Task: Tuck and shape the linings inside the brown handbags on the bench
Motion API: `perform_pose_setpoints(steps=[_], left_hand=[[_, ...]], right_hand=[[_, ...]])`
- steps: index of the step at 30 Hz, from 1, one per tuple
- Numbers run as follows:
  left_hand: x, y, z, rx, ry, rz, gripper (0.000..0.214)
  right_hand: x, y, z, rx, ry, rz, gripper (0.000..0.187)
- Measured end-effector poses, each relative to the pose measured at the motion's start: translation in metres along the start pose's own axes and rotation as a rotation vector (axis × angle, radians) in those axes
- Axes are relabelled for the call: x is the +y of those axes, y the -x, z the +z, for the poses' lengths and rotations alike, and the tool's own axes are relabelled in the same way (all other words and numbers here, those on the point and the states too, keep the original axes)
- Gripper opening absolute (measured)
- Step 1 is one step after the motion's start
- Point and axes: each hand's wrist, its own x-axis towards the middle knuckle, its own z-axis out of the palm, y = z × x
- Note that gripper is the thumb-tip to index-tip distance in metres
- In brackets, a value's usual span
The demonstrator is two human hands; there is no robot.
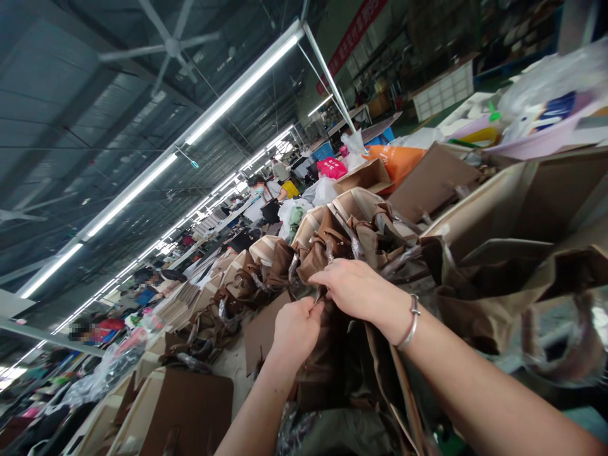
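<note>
Left fingers (pixel 315 310) and right fingers (pixel 323 278) pinch brown fabric (pixel 323 348).

Red banner (pixel 354 44): hung on the far right, pale Chinese characters in one slanting row; blurred, with the wording too unclear to quote in full. Its upper end seems to carry a numeral starting with 9; the digit after it cannot be told for sure.
Orange bag (pixel 396 161): right of the middle, beyond the near bags; white lettering along its right part, creased and only partly showing, not legible.
Pink bag (pixel 331 168): farther off, left of the orange one; small white characters on its front, too small to read.
Blue-and-white packet (pixel 555 114): at the right; white marks on blue, blurred beyond reading.
</note>
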Motion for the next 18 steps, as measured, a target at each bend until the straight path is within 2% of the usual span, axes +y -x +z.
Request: perform_pose_setpoints(steps=[3,10,18], left_hand=[[0.001,0.0003,-0.0002,0.002,-0.004,0.004,0.033],[0.0047,0.0006,-0.0003,-0.015,-0.07,0.042,0.031],[0.0047,0.0039,-0.0059,-0.043,-0.105,0.08,0.027]], right_hand=[[0.0005,0.0009,0.0002,0.006,0.041,0.031,0.024],[-0.0017,-0.0017,0.0021,0.016,0.096,0.063,0.011],[-0.0061,-0.0052,0.0041,0.022,0.116,0.056,0.012]])
